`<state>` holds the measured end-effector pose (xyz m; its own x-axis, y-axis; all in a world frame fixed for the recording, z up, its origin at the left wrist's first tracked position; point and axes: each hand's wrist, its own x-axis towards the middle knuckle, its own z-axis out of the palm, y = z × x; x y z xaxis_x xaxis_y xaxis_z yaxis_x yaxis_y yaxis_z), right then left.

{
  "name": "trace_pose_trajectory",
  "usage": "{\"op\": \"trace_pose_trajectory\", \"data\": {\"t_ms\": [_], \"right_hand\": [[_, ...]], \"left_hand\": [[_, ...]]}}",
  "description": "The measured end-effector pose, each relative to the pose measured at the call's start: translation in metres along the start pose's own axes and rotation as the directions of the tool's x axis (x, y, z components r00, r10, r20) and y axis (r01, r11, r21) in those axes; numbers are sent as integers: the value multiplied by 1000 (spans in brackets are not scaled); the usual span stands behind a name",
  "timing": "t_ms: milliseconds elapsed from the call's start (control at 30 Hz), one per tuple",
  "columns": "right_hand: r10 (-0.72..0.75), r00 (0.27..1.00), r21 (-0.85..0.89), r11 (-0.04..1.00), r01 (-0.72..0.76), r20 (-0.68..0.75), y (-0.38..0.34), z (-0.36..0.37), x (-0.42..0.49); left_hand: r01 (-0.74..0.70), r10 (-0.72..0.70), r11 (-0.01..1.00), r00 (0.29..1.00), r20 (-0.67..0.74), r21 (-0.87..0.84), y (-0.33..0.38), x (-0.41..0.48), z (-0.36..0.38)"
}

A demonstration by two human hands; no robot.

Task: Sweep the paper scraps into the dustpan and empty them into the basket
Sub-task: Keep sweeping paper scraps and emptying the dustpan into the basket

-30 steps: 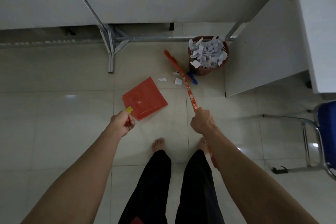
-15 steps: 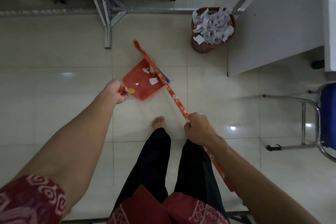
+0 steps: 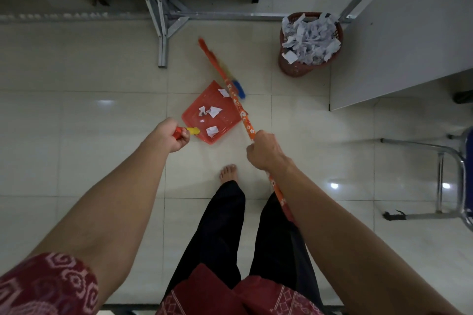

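The red dustpan (image 3: 227, 121) lies on the tiled floor (image 3: 76, 135) holding four white paper scraps (image 3: 214, 111). Well apart to the right, the basket (image 3: 294, 70) is heaped with paper. The left hand (image 3: 170, 137) is curled round the dustpan's handle. The right hand (image 3: 263, 149) grips the broom (image 3: 240, 110), whose long axis slants from the person's right side up-left across the dustpan's edge, with the blurred head farthest away.

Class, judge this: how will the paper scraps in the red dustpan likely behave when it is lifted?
The paper scraps look thin and crumpled, so probably light and apt to flutter out. The dustpan looks shallow, so tilting may spill them.
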<state>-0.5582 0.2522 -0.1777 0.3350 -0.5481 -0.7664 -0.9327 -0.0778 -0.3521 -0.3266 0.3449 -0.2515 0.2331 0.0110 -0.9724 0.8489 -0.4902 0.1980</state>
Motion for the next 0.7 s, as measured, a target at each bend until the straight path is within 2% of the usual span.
{"op": "trace_pose_trajectory", "data": {"t_ms": [167, 333, 467, 533, 700], "right_hand": [[-7, 995, 6, 1000, 6, 97, 8, 10, -29], [5, 1000, 65, 998, -7, 30, 13, 11, -68], [37, 997, 263, 965, -19, -63, 2, -13, -91], [57, 996, 378, 925, -27, -67, -4, -28, -100], [38, 993, 490, 871, 23, -114, -15, -59, -124]], "left_hand": [[-18, 18, 1000, 999, 36, -6, -8, -12, 7], [-43, 46, 998, 996, 79, -39, -7, -33, 7], [-100, 101, 995, 990, 100, -7, -4, -62, 5], [-153, 151, 988, 986, 70, 26, -2, -75, 2], [-313, 312, 948, 950, 37, 53, 15, -127, 4]]}}
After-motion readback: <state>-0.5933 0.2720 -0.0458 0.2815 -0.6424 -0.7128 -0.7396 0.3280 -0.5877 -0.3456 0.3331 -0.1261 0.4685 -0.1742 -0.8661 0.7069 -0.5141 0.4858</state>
